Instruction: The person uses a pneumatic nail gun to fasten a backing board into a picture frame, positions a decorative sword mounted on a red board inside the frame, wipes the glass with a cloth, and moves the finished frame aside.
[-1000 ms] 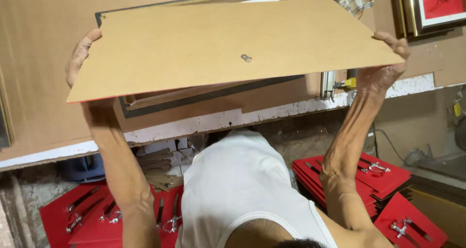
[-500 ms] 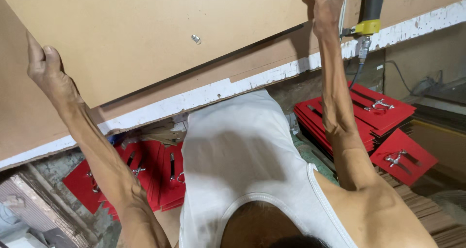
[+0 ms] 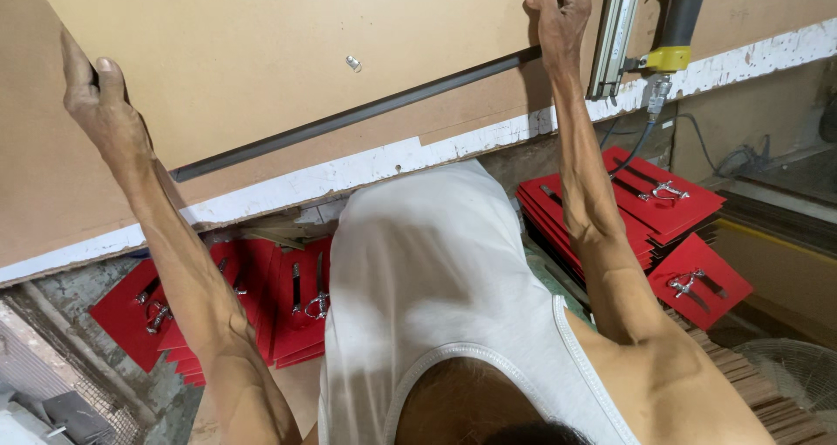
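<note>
I hold a large tan fibreboard panel (image 3: 288,53) flat over a workbench, one hand on each side edge. My left hand (image 3: 100,109) grips its left edge, fingers curled over the top. My right hand (image 3: 558,13) grips the right edge near the upper corner. A small metal fitting (image 3: 352,62) sits near the panel's middle. Under the panel's near edge a dark frame strip (image 3: 349,118) shows.
A yellow and black nail gun (image 3: 671,22) lies on the bench right of my right hand, its hose hanging down. The bench's chipped white edge (image 3: 392,159) runs across. Stacks of red boards with metal clips lie below at the left (image 3: 279,297) and the right (image 3: 663,210). A fan grille (image 3: 798,380) shows at the lower right.
The panel has come down from overhead onto the bench and lies lower and flatter. My view has tilted down, and the dark strip now shows beneath its near edge.
</note>
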